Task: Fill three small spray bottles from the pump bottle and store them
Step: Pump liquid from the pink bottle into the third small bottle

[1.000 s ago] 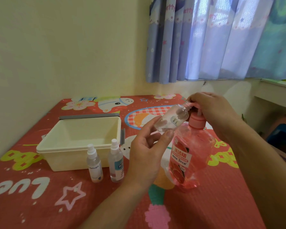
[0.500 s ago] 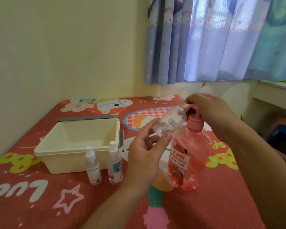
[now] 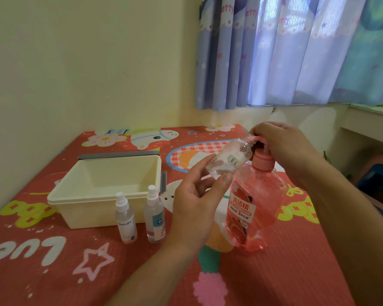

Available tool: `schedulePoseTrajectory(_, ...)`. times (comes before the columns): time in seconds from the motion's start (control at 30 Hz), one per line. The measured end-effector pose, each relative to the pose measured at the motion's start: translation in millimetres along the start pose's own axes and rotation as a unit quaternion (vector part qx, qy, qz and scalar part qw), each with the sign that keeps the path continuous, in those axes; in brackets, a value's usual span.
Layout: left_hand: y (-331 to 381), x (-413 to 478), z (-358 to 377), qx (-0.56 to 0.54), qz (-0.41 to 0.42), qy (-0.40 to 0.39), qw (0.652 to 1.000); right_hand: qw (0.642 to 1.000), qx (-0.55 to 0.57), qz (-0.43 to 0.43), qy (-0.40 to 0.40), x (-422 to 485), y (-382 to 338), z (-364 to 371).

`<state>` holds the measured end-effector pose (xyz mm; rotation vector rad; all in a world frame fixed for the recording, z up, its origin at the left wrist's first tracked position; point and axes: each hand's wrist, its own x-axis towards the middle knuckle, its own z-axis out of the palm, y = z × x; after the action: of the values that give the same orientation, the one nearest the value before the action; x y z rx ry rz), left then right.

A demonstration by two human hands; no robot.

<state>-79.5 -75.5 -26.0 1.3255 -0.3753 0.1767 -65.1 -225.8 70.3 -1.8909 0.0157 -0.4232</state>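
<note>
The uncapped small bottle tilts in the left hand's pinch, its neck at the spout of the pump bottle. The right hand curls over the pump head. A hard press could squirt past that narrow neck. At nine o'clock stand a Beluga-labelled spray bottle and a blue-labelled spray bottle, with the tub at their twelve.

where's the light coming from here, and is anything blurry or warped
Head view: soft daylight comes through the curtain at upper right, with no hard shadows on the mat. Head view: the wide-angle stretch grows toward the edges. Head view: the small bottle in the left hand is slightly soft and its label is unreadable, while the pump bottle label is fairly crisp.
</note>
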Motion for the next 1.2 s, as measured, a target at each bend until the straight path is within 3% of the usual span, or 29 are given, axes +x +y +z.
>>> schedulePoseTrajectory(0.77,-3.1,-0.2,-2.3,0.007,0.001,0.009,1.0,1.0,-0.022,-0.009,-0.01,-0.3,3.0,-1.6)
schedulePoseTrajectory(1.07,-4.2,1.6,-2.6,0.002,0.003,0.006,1.0,1.0,0.027,-0.009,0.001,6.2,8.8,1.6)
schedulePoseTrajectory(1.2,-3.4,1.5,-1.1,-0.006,0.005,0.005,1.0,0.988,0.154,0.001,-0.007,6.3,14.5,2.2)
